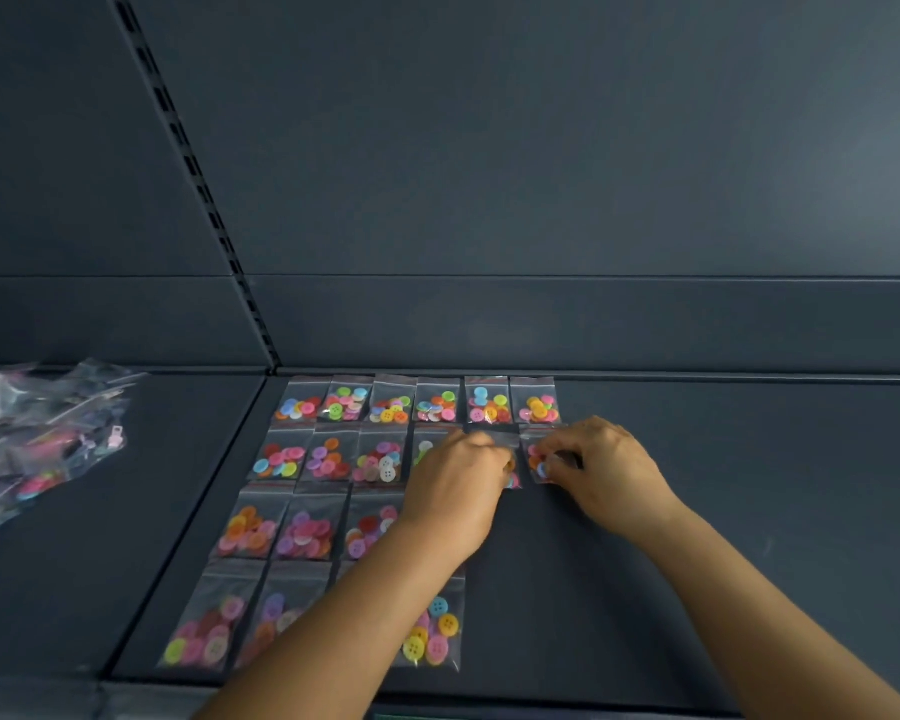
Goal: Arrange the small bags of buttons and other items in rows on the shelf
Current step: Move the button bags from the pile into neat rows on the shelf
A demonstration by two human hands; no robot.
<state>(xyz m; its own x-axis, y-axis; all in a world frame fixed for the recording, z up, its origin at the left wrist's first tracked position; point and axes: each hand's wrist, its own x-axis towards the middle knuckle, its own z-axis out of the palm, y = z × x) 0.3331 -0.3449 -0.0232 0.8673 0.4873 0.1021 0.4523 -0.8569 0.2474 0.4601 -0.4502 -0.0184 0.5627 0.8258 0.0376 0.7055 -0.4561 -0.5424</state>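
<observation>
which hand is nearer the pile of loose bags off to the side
Left. The left hand is over the second row, closer to the pile of loose bags; the right hand lies farther right.

Two hands [455,491], about nineteen button bags [344,400].

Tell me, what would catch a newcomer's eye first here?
Probably the grid of small clear bags of bright buttons laid in rows on the dark shelf, left of centre. Next, the two hands meeting at the second row: the left hand and right hand each pinch a bag there. A loose heap of unsorted bags waits at far left.
</observation>
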